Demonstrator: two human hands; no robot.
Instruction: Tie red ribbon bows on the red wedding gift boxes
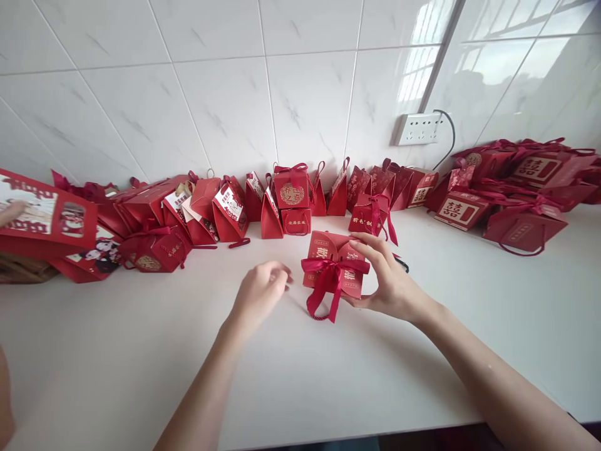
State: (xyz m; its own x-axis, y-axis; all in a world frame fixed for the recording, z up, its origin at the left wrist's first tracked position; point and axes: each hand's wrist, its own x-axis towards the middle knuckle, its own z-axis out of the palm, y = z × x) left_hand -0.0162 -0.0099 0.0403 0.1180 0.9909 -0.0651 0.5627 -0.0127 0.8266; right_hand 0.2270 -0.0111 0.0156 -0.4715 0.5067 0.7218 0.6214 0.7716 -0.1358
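Observation:
A red gift box (332,254) with gold characters and a dark red ribbon bow is on the white table, its ribbon tails and cord handle hanging toward the front. My right hand (387,279) grips its right side, thumb below and fingers along the upper edge. To the left of the box, apart from it, my left hand (267,285) hovers with fingers curled inward. Its fingertips are slightly blurred, and nothing can be made out in them.
Red boxes (230,210) line the tiled wall, with a heap (521,181) at the right. At far left another person's hand (13,213) touches a large red box (77,216). A socket strip (417,129) is on the wall. The white table (300,382) has its front edge below.

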